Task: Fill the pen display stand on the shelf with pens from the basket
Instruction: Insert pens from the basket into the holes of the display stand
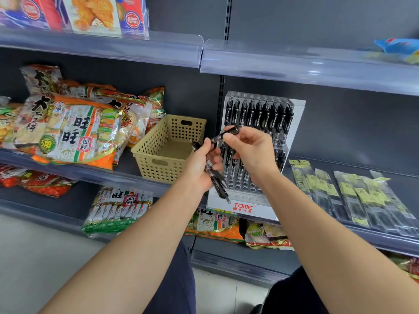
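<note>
Risks a spill from here: grips a loose bundle of pens (217, 182) in the left hand (199, 168), lower ends fanned out below the palm, and so could let one slide free onto the shelf (128, 162) or the floor while busy with the other hand. Pinches a single pen (229, 131) between thumb and fingertips of the right hand (247, 150), slanted rather than upright, just in front of the pen display stand (242, 207); needs turning upright before going into a hole, and could miss the small openings or knock the pens standing in the neighbouring rows. Could also nudge the stand itself, apparently light and tall, out of place with a hard push. Appears close to finishing, judging by the basket (156, 168) at nine o'clock of the stand, with no pens visible on the part of its floor in view. Stands on the middle shelf, at about one o'clock from the centre of the frame, partly hidden behind both hands: white, stepped, red lettering across the front lip, upper tier packed tight with black clip-top pens, lower tier partly filled, with round holes open in the front rows at six o'clock of the right hand. Flanked by snack bags (74, 132) at nine o'clock, beyond the basket, and flat packets (353, 193) at three o'clock.
</note>
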